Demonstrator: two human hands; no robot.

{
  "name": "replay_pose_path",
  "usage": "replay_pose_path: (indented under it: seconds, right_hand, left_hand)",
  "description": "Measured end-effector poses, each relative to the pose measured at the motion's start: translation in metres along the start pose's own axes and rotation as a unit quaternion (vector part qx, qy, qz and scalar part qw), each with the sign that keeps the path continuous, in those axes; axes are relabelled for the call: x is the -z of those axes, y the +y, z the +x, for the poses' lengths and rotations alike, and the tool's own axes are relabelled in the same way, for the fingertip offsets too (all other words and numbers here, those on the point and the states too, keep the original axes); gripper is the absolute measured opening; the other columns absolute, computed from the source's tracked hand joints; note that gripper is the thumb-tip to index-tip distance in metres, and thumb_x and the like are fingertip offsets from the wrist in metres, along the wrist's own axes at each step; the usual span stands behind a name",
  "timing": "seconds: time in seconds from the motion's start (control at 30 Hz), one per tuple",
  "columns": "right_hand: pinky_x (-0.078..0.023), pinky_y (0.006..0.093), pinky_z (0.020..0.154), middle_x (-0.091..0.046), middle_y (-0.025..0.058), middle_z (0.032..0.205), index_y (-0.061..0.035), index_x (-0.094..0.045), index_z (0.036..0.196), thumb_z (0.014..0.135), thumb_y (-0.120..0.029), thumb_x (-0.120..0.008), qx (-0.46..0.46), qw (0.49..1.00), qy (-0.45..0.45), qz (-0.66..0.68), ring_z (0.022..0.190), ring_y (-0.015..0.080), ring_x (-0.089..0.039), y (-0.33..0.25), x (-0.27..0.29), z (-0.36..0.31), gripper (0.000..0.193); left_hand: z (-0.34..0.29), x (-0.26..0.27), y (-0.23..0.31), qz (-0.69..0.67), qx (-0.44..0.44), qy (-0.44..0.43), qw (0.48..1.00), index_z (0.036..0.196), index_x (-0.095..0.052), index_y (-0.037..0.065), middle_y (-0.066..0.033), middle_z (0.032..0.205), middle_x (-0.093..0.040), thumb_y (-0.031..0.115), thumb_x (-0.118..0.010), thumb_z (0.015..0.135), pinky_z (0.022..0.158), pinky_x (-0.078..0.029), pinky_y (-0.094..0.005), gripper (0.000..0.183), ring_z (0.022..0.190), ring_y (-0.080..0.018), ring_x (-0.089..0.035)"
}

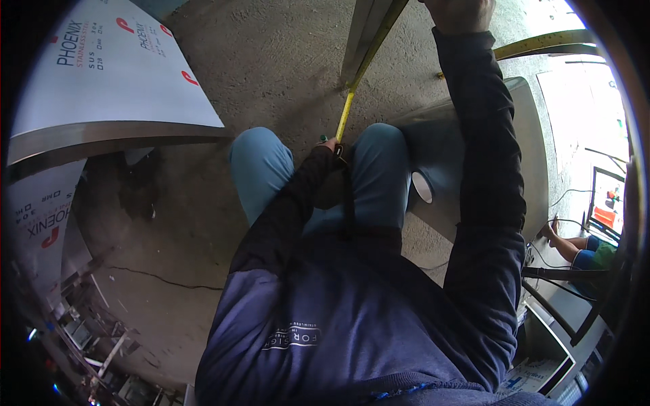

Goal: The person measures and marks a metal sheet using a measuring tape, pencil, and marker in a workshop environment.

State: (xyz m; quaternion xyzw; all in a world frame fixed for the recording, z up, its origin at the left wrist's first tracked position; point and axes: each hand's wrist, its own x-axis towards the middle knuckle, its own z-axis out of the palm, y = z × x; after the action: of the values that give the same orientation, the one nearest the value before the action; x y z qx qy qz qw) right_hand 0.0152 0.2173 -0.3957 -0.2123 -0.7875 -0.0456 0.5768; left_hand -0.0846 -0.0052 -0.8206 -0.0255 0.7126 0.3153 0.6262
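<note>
- Between my left knee and right knee, my left hand looks closed on the near end of the yellow measuring tape, though most of its fingers are hidden. A loosened pinch could let the blade slide and spoil the reading.
- At the top of my view, right of the metal strip, my right hand is cut off; I cannot tell whether those fingers are open or gripping. If nothing steadies that far end, the tape might wander.
- From my left hand the tape spans a bare stretch to the strip's near corner, then follows its right edge. Twist or sag over that stretch could pull it off line.
- Whether the strip's near end touches the concrete floor, I cannot tell. If it is only propped, a bump from a knee could shift it.
- Beside my right knee sits a grey metal housing, my right sleeve crossing in front of it. Drawing the arm back carelessly might catch its edge.
- Near my left knee points the right corner of a white-covered panel; leaning left could knock me against it.
- Further back on the floor, left of my elbow, a dark cable might snag a foot.
</note>
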Motion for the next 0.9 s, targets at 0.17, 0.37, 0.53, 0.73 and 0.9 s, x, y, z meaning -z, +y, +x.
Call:
replay_pose_path:
  seconds: [0.17,0.37,0.53,0.73,0.9]
  right_hand:
    - [-0.043,0.0312,0.047,-0.055,0.0113,0.059,-0.0016,-0.058,0.083,0.082,-0.009,-0.063,-0.029,0.999,-0.026,-0.015,0.048,0.0197,-0.057,0.004,0.013,-0.01,0.009]
    - [-0.043,0.0313,0.047,-0.055,0.0116,0.059,-0.0013,-0.058,0.084,0.082,-0.008,-0.063,-0.035,0.999,-0.031,0.006,0.048,0.0201,-0.057,0.002,-0.001,-0.01,0.009]
    - [-0.043,0.0311,0.047,-0.055,0.012,0.059,-0.0005,-0.058,0.085,0.082,-0.008,-0.063,-0.004,1.0,-0.014,-0.012,0.048,0.0203,-0.056,0.014,0.008,0.0,0.01]
    - [-0.049,0.031,0.05,-0.062,0.009,0.063,-0.0064,-0.062,0.084,0.084,-0.018,-0.065,-0.003,0.999,-0.032,-0.013,0.055,0.0229,-0.064,0.019,0.011,-0.009,0.012]
    - [-0.05,0.0337,0.049,-0.061,0.0129,0.07,-0.0029,-0.053,0.089,0.082,-0.007,-0.064,-0.066,0.99,-0.111,-0.057,0.056,0.0282,-0.063,0.055,0.061,-0.066,0.013]
  left_hand:
    - [0.0,-0.017,-0.003,0.046,-0.002,-0.008,0.999,0.093,-0.066,-0.001,-0.0133,0.084,-0.066,0.034,-0.06,0.078,0.065,-0.048,-0.0355,0.038,0.072,-0.0218,-0.063]
    - [0.049,0.005,-0.014,0.133,-0.005,0.018,0.991,0.098,-0.067,0.001,-0.0154,0.092,-0.066,0.04,-0.06,0.075,0.072,-0.048,-0.0359,0.046,0.082,-0.0232,-0.063]
    - [0.056,-0.026,-0.006,0.101,-0.026,-0.002,0.995,0.094,-0.067,0.0,-0.0154,0.089,-0.066,0.04,-0.06,0.075,0.068,-0.048,-0.0366,0.045,0.08,-0.0239,-0.064]
    - [0.084,-0.016,-0.037,0.133,-0.248,-0.223,0.933,0.078,-0.059,0.011,-0.0048,0.066,-0.058,0.042,-0.059,0.079,0.054,-0.046,-0.0361,0.031,0.059,-0.0204,-0.056]
    - [0.048,-0.104,-0.079,0.336,-0.506,-0.146,0.78,0.083,-0.059,0.009,-0.0063,0.072,-0.061,0.041,-0.049,0.086,0.057,-0.049,-0.0365,0.034,0.061,-0.0209,-0.058]
